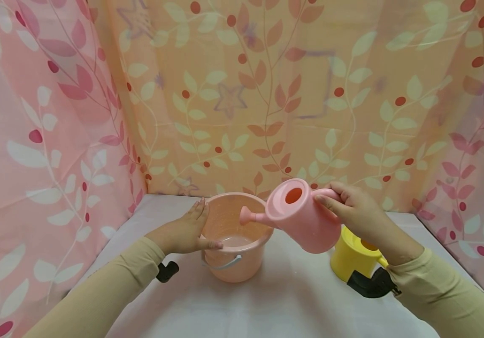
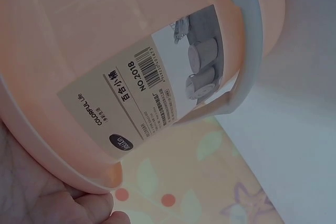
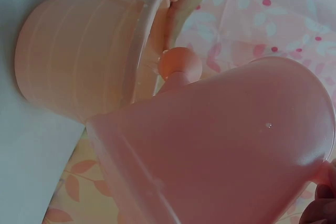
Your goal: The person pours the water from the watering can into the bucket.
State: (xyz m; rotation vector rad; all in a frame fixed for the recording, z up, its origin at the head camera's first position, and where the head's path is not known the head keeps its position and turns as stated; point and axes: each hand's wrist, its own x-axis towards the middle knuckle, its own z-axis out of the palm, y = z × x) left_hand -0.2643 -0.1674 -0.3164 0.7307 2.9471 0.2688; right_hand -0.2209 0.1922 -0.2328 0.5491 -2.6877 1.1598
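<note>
In the head view my right hand [image 1: 353, 209] grips the handle of a pink watering can [image 1: 309, 227]. The can is raised and tilted left, its flared spout over the mouth of a peach bucket [image 1: 235, 267]. Small water drops show near the spout head [image 3: 181, 64] in the right wrist view. My left hand [image 1: 182, 230] rests on the bucket's left rim with straight, spread fingers, the thumb along the near edge. The upright bucket has a pale blue handle [image 2: 247, 61] hanging down and a printed label [image 2: 142, 82] on its side. A little shallow water seems to lie inside.
A yellow watering can [image 1: 351, 258] stands on the white-covered table [image 1: 267, 305], partly behind my right forearm. Pink leaf-patterned cloth [image 1: 56, 141] hangs at both sides, and an orange patterned cloth [image 1: 233, 126] closes off the back.
</note>
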